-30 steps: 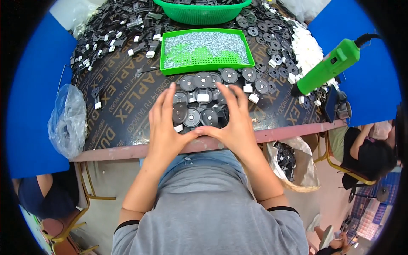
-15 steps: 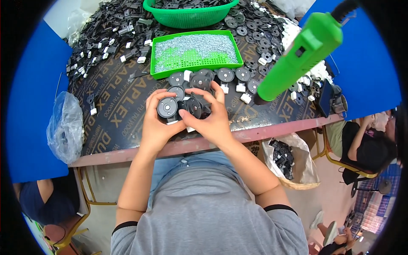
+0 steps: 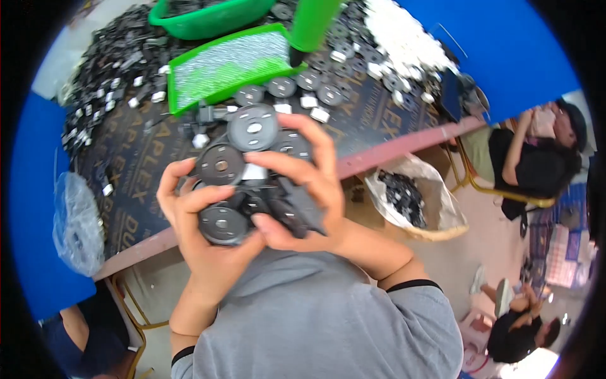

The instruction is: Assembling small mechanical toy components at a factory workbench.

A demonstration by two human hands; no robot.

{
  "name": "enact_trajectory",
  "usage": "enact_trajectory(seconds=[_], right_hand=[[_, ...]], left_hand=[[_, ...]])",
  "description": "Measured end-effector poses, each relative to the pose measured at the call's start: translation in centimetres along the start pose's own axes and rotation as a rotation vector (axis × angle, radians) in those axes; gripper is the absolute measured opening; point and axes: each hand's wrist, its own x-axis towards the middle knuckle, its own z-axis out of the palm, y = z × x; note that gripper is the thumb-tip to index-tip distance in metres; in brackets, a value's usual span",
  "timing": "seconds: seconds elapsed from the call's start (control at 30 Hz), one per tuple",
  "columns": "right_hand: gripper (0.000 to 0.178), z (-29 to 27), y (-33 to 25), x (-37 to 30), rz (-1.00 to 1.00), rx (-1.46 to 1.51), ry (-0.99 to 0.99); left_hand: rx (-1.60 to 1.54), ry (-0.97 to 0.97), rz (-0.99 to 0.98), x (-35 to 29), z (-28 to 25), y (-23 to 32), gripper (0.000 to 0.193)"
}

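Between both hands, a bunch of black round wheel-like parts [image 3: 220, 165] with white blocks is lifted off the table, close to me. My left hand [image 3: 197, 230] is closed round the left side of the bunch, fingers over the lower discs. My right hand [image 3: 315, 180] grips the right side, its fingers spread over the discs and a white block [image 3: 255, 172]. Several similar round parts [image 3: 281, 86] with white tabs lie in a row just beyond, by the green tray [image 3: 177, 104] of small silvery screws. Above that tray's right end hangs a green electric screwdriver [image 3: 314, 22].
A green basket [image 3: 214, 22] of black parts stands at the back. Heaps of black pieces [image 3: 113, 50] cover the far left; white pieces [image 3: 398, 31] lie far right. A plastic bag [image 3: 77, 224] hangs at the left edge. An open sack [image 3: 435, 215] stands below the table. People sit nearby.
Both hands have gathered several round parts and raised them off the table toward me. The view has tilted, and the screwdriver now appears farther left and higher.
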Motion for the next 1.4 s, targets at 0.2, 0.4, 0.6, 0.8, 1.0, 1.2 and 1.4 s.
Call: enact_trajectory(seconds=[0.2,0.4,0.6,0.8,1.0,1.2,1.4], right_hand=[[0.047,-9.5,-2.2,-8.4,0.624,-0.156,0.353],[0.044,-18.6,3.0,-15.9,1.188,0.278,0.720],[0.063,-20.9,6.3,-21.4,1.340,-0.022,1.048],[0.010,-9.9,2.9,-9.7,0.291,-0.240,0.333],[0.074,0.6,7.6,1.3,0.175,-0.698,-0.031],[0.079,1.7,9.7,2.7,0.387,-0.987,-0.122],[0.076,2.7,8.2,1.9,0.237,-0.715,-0.096]], left_hand=[[-0.351,-0.377,0.002,0.1,11.5,4.5,0.051],[-0.622,-0.885,-0.576,-2.4,27.2,4.2,0.092],[-0.466,-0.903,-0.121,-7.0,29.5,0.9,0.089],[-0.272,-0.526,0.093,1.4,10.2,1.7,0.035],[0.602,-0.053,-0.127,3.5,1.2,-7.1,0.091],[0.474,-0.151,-0.176,2.9,1.7,-9.3,0.085],[0.427,-0.187,-0.206,4.3,1.3,-9.4,0.097]])
